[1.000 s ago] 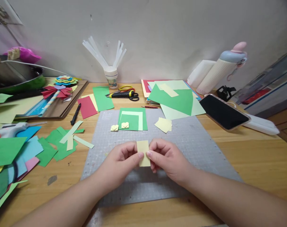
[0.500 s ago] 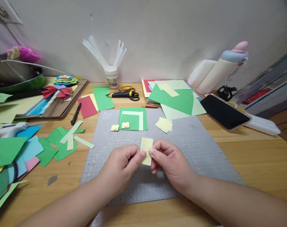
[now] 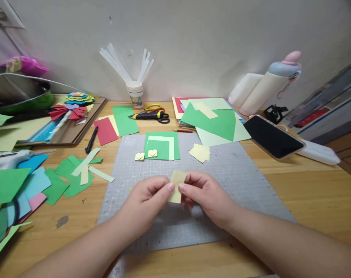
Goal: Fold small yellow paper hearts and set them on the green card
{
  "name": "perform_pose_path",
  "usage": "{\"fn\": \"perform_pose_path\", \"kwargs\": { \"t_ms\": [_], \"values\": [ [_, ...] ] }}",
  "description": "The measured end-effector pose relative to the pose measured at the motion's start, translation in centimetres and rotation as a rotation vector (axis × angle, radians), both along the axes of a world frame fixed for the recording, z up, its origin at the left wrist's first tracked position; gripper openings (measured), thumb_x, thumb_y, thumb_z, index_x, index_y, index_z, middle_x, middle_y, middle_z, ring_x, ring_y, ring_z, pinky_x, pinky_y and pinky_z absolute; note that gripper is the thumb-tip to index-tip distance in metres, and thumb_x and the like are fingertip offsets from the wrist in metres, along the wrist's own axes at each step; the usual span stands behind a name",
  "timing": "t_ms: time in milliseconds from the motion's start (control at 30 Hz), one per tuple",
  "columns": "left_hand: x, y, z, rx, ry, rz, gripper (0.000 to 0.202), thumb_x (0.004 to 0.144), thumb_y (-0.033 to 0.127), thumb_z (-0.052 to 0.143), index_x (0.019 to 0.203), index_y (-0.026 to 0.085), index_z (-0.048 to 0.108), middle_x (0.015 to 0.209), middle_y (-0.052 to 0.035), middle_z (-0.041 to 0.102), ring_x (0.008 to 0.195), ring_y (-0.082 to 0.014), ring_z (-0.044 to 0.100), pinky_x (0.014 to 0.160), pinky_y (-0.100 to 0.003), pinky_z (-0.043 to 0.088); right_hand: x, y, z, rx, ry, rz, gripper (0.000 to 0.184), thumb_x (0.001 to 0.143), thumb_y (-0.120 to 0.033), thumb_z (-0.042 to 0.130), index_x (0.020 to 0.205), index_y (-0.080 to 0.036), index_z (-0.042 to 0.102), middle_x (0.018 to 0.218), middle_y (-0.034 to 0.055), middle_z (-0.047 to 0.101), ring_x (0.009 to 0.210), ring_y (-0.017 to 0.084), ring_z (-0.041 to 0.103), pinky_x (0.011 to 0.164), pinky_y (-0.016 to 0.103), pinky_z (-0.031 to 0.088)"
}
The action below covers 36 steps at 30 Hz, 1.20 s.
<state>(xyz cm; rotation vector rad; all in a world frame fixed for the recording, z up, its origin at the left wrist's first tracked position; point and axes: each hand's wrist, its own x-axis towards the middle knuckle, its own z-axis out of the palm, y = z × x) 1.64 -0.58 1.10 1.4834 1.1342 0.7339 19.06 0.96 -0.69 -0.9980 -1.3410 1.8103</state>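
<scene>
Both my hands pinch a small pale yellow paper rectangle (image 3: 177,184) above the grey cutting mat (image 3: 239,177). My left hand (image 3: 148,200) grips its left edge with thumb and forefinger, and my right hand (image 3: 204,195) grips the right edge the same way. The paper tilts slightly to the right. Farther back on the mat lie two small folded yellow hearts (image 3: 145,155), a green sheet with pale strips (image 3: 162,145) and a pale yellow folded square (image 3: 200,152).
Coloured paper scraps (image 3: 62,181) litter the left of the wooden table. Scissors and a utility knife (image 3: 152,114) lie behind the mat, by a cup of white sticks (image 3: 135,92). A phone (image 3: 272,137), a bottle (image 3: 272,87) and stacked paper sheets (image 3: 216,119) sit to the right.
The yellow paper went from upright to tilted right, and both hands shifted slightly while keeping their pinch on it.
</scene>
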Motion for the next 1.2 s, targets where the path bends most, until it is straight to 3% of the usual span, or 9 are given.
{"fn": "perform_pose_path", "kwargs": {
  "t_ms": [167, 233, 333, 467, 600, 767, 933, 1133, 1200],
  "values": [
    [0.3, 0.1, -0.8, -0.02, -0.145, 0.182, 0.01, 0.083, 0.028, 0.059, 0.087, 0.021, 0.053, 0.072, 0.0035, 0.051, 0.067, -0.0127, 0.049, 0.062, -0.024, 0.04, -0.2, 0.1, 0.2, 0.059, -0.069, -0.024, 0.03, 0.077, -0.041, 0.065, 0.066, -0.018, 0.051, 0.062, -0.0032, 0.05, 0.056, 0.009, 0.043, 0.053, 0.023, 0.034],
    [0.3, -0.1, -0.8, 0.043, -0.116, 0.209, 0.019, 0.082, 0.023, 0.061, 0.1, 0.023, 0.055, 0.078, 0.0028, 0.051, 0.07, -0.0129, 0.049, 0.064, -0.024, 0.041, -0.3, 0.0, 0.0, 0.071, -0.078, -0.018, 0.029, 0.078, -0.04, 0.065, 0.067, -0.018, 0.049, 0.064, -0.0034, 0.048, 0.058, 0.009, 0.042, 0.054, 0.023, 0.033],
    [0.1, -0.3, -0.7, 0.105, -0.044, 0.141, 0.026, 0.086, 0.026, 0.057, 0.112, 0.026, 0.058, 0.079, 0.0022, 0.05, 0.069, -0.0131, 0.047, 0.064, -0.025, 0.04, -0.4, -0.2, -0.3, 0.063, -0.082, 0.023, 0.03, 0.081, -0.037, 0.063, 0.067, -0.018, 0.045, 0.063, -0.0045, 0.044, 0.057, 0.009, 0.038, 0.053, 0.023, 0.03],
    [0.0, -0.3, -0.8, 0.023, -0.11, 0.037, 0.021, 0.089, 0.033, 0.054, 0.107, 0.027, 0.063, 0.086, -0.0007, 0.057, 0.08, -0.0156, 0.052, 0.072, -0.028, 0.041, -0.4, -0.2, -0.6, 0.053, -0.06, 0.066, 0.031, 0.08, -0.039, 0.064, 0.067, -0.018, 0.045, 0.063, -0.0046, 0.043, 0.057, 0.009, 0.038, 0.053, 0.023, 0.031],
    [-0.1, 0.1, -0.8, -0.135, -0.29, 0.117, 0.019, 0.085, 0.03, 0.062, 0.103, 0.024, 0.061, 0.083, 0.0011, 0.06, 0.076, -0.0133, 0.055, 0.065, -0.023, 0.042, -0.2, 0.0, -0.3, -0.021, 0.001, 0.071, 0.033, 0.079, -0.042, 0.067, 0.068, -0.017, 0.048, 0.062, -0.0041, 0.05, 0.053, 0.008, 0.043, 0.049, 0.021, 0.033],
    [-0.2, 0.4, -0.2, -0.162, -0.359, 0.198, 0.012, 0.082, 0.029, 0.064, 0.088, 0.02, 0.06, 0.069, 0.0039, 0.056, 0.063, -0.01, 0.048, 0.059, -0.021, 0.039, -0.1, 0.3, -0.3, -0.149, 0.122, -0.031, 0.03, 0.083, -0.045, 0.063, 0.075, -0.018, 0.051, 0.06, -0.0039, 0.055, 0.051, 0.009, 0.048, 0.046, 0.02, 0.038],
    [-0.2, 0.3, -0.2, -0.117, -0.264, 0.143, 0.016, 0.082, 0.028, 0.063, 0.07, 0.017, 0.06, 0.075, 0.0014, 0.056, 0.073, -0.0116, 0.05, 0.069, -0.023, 0.04, -0.2, 0.6, -0.7, -0.177, 0.178, -0.131, 0.024, 0.082, -0.038, 0.066, 0.077, -0.018, 0.054, 0.061, -0.0054, 0.053, 0.052, 0.007, 0.047, 0.047, 0.018, 0.037],
    [0.0, 0.1, -0.6, -0.073, -0.153, 0.131, 0.005, 0.078, 0.021, 0.064, 0.076, 0.018, 0.061, 0.077, 0.0011, 0.058, 0.075, -0.0139, 0.053, 0.071, -0.026, 0.042, -0.2, 0.8, -0.9, -0.213, 0.251, -0.188, 0.023, 0.08, -0.036, 0.071, 0.08, -0.017, 0.058, 0.067, -0.005, 0.058, 0.057, 0.006, 0.05, 0.054, 0.018, 0.039],
    [0.0, -0.1, -0.5, -0.024, -0.119, 0.126, 0.005, 0.08, 0.02, 0.062, 0.085, 0.02, 0.062, 0.077, 0.0019, 0.056, 0.073, -0.0135, 0.053, 0.069, -0.026, 0.043, -0.1, 0.8, -0.9, -0.206, 0.234, -0.193, 0.023, 0.079, -0.037, 0.072, 0.081, -0.018, 0.059, 0.067, -0.0051, 0.059, 0.058, 0.007, 0.052, 0.055, 0.019, 0.039]
  ]
}}
